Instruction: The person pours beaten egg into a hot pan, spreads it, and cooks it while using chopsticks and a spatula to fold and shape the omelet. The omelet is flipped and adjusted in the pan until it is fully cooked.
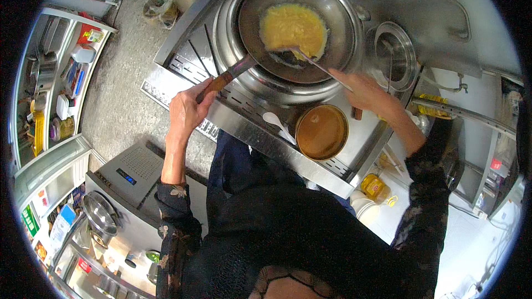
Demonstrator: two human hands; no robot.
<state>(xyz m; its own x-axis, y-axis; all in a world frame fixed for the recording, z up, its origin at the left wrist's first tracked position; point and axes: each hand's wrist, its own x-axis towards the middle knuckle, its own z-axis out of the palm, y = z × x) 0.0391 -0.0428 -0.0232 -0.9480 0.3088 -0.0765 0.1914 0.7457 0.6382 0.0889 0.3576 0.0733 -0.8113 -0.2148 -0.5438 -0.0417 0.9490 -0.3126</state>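
Note:
My left hand [192, 104] is closed around the wooden handle [220, 82] of a wok [338, 16], which rests on a round steel burner ring. In the wok lies a yellow layer of egg [295, 28], looking partly set. My right hand [360, 87] grips a long-handled metal utensil [318, 65]; its head is at the near edge of the egg, its exact shape unclear. Just below the wok stands a round pot or bowl of brown liquid [322, 132], with a white spoon [274, 120] beside it on the steel stove top.
Right of the wok stands a steel pot [392, 56] with a utensil in it. Two thin dark rods [212, 50] lie left of the burner. The stove's raised metal edge [266, 145] runs before me. An oil bottle [375, 188] stands low at the right, and shelves [79, 79] hold containers at the left.

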